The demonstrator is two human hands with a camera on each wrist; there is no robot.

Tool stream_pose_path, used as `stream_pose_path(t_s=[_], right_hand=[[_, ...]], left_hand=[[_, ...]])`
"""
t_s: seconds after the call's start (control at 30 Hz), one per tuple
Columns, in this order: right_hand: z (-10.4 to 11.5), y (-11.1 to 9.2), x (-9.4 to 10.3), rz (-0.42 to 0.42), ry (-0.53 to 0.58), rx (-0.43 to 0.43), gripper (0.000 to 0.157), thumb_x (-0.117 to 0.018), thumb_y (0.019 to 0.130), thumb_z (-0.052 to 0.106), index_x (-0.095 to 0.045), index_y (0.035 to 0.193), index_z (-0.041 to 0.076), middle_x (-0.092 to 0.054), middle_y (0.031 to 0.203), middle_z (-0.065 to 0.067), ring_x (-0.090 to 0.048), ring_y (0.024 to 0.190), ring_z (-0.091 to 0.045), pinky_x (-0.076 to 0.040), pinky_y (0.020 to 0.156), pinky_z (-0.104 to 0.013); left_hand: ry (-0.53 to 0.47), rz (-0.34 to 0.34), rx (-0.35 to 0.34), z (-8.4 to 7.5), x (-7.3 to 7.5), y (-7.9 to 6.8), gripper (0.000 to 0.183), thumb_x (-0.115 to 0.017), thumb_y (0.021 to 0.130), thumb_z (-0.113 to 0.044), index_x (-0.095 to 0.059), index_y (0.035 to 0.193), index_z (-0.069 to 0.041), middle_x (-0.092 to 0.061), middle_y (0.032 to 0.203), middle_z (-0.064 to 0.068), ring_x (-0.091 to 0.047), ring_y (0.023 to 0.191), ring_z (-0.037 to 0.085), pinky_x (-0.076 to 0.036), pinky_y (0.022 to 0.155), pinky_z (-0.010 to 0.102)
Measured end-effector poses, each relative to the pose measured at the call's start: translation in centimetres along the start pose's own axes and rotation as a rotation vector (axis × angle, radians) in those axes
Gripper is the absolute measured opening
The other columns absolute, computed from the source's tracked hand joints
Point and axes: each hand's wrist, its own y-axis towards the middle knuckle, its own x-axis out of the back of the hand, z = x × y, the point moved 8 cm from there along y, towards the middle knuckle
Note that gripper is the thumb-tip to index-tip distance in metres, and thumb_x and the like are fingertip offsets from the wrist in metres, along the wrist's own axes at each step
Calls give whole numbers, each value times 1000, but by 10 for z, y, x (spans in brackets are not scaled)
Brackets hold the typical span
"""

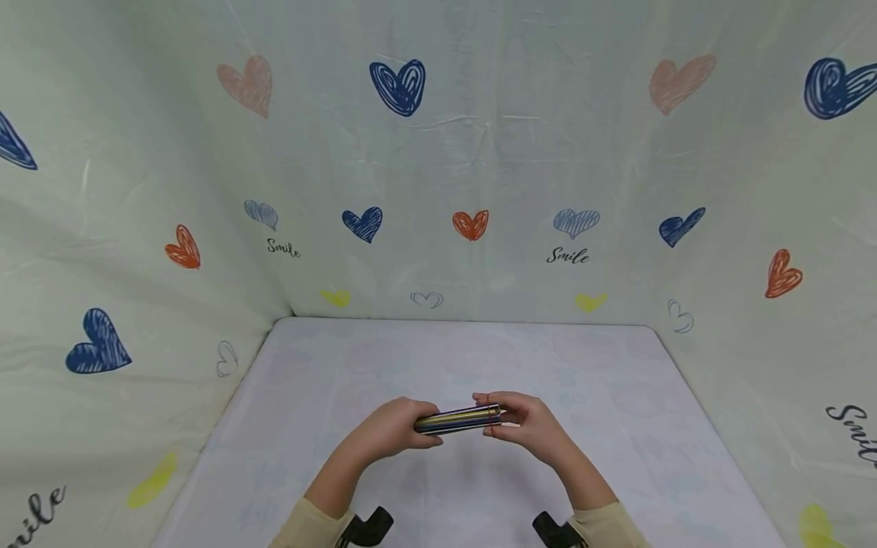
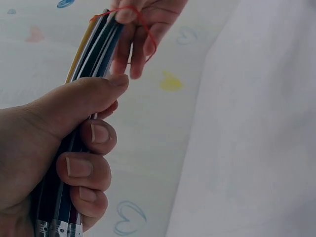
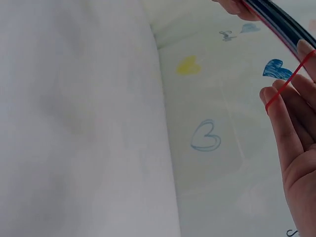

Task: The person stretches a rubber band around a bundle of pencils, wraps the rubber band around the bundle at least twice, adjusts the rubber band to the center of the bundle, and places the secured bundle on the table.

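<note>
**Bundle of pens held between both hands, red rubber band at one end**

No container in view. The pens are gathered into one tight bundle, held level above the table, roughly at its middle and nearer the person than the back wall.

Left hand: clenched round one end of the bundle. Left wrist view shows the thumb lying across the top and the fingers curled underneath, wrapping the shafts.

Right hand: at the opposite end of the bundle. A red rubber band is stretched over its fingers and reaches across the pen tips. Fingers are fairly straight and spread inside the loop; how far the band sits over the bundle I cannot tell.

Pens: long, thin, straight shafts, smooth and glossy, mostly dark blue, with white, yellow and reddish ones among them; silvery printed ends show near the left palm.

Band: thin, taut, bright red.

Table covering: pale, matt cloth. Walls behind and at both sides are draped in cream fabric, lightly creased, printed with sketched hearts in blue, orange, pink and yellow and the word "Smile". Beige sleeves cover both forearms.
</note>
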Motion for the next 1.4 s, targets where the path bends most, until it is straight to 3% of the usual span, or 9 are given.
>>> stream_pose_path(t_s=[0.13,0.27,0.4,0.57,0.7,0.83,1.03,1.3,1.4], right_hand=[[-10,-2,0,28,-29,-97,36,-74,84,2,-66,119,-1,-63,122,-20,-67,99,-18,-54,81,-32],[-19,-4,0,27,-46,-181,28,-71,86,-2,-67,114,-6,-68,109,-19,-67,98,-27,-54,80,-31],[-20,-5,-4,26,-49,-171,25,-68,87,-5,-68,112,-6,-69,107,-19,-66,102,-33,-54,80,-30],[-11,-6,-15,60,-69,-110,18,-68,87,-5,-72,104,0,-71,107,-13,-69,96,-21,-55,77,-30],[6,-6,-22,84,-92,-5,17,-70,85,-5,-72,100,2,-71,105,-11,-70,90,-19,-56,74,-31],[32,-9,-27,113,-162,198,21,-74,81,-7,-72,101,-1,-71,101,-14,-69,85,-22,-56,69,-32],[77,-16,-32,127,-256,495,23,-79,70,-14,-74,90,-4,-72,90,-17,-69,84,-23,-55,70,-29],[80,-21,-26,98,-262,694,28,-78,67,-18,-75,91,-4,-72,94,-19,-71,88,-25,-55,73,-27],[76,-21,-23,62,-212,702,38,-72,69,-25,-75,99,-3,-71,103,-18,-71,87,-26,-56,66,-28]], left_hand=[[15,5,-7,-6,2,-1,16,-79,83,-26,-66,86,-17,-55,69,-15,-48,61,4,-43,59,24],[9,-12,-3,-8,5,0,16,-79,83,-25,-66,87,-17,-55,70,-14,-49,62,5,-44,59,25],[-35,-34,23,-5,9,2,17,-79,83,-24,-67,89,-14,-57,72,-12,-51,64,7,-45,60,26],[-68,-46,43,0,13,5,18,-78,84,-26,-67,89,-14,-58,73,-11,-52,65,8,-45,61,27],[-117,-44,55,5,14,7,19,-79,84,-26,-66,88,-14,-58,72,-8,-51,65,10,-45,59,28],[-160,-21,85,9,11,9,20,-79,84,-27,-66,88,-12,-58,71,-7,-51,63,10,-45,56,28],[-189,25,132,12,2,12,19,-79,83,-26,-67,88,-11,-58,69,-5,-51,58,11,-45,52,28],[-219,41,142,13,-6,15,19,-78,84,-26,-66,85,-12,-57,67,-5,-50,55,10,-43,50,26],[-232,35,144,12,-7,16,18,-78,84,-26,-66,85,-11,-56,65,-4,-49,55,10,-42,50,26]])
